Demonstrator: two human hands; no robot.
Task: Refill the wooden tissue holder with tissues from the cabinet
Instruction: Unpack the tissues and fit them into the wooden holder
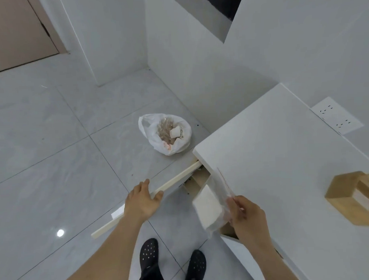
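- Now the right grip [245,214] pinches the clear wrapper of the tissue pack [208,208], which hangs just outside the cabinet opening.
- Left grip [143,201] clasps the top edge of the open cabinet door [176,180]; it should hold the door steady.
- Lift the pack clear to the wooden tissue holder [353,199] on the desk [284,146]; the loose wrapper may slip.

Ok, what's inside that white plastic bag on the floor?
The white plastic bag lies open: a heap of small pale shiny pieces with a white block on top. What the pieces are is too small to tell, and the bag's sides cover whatever lies deeper.
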